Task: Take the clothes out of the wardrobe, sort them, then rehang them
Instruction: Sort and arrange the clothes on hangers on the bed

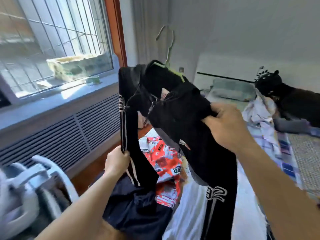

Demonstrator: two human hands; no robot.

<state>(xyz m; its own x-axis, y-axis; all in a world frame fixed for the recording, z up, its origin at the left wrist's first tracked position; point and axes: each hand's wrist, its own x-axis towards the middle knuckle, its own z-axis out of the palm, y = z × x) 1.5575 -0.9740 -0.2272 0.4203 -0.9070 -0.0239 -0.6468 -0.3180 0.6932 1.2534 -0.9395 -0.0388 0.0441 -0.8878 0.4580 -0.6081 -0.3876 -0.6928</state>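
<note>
A: Trousers (pixel 181 122), black w/ white side stripes, draped over green hanger (pixel 168 54), held up mid-frame above the bed (pixel 251 196).
B: Grip?
A: Right hand (pixel 225 125) fist closed on the waistband fabric, far right of garment. Left hand (pixel 116 161) pinching the left leg lower down, near side. Hanger hook points up, free of any rail.
B: Progress?
A: Judging by the layout, mid-sort. Clothes are out: orange/white printed top (pixel 164 163), dark navy item (pixel 138 205) and white cloth lie under the trousers; more garments (pixel 259 115) piled far right. Rehang not yet done, wardrobe not in view.
B: Text?
A: Stripe lettering and small chest-type patch unreadable. Orange print has words, blurred; can't read reliably.
</note>
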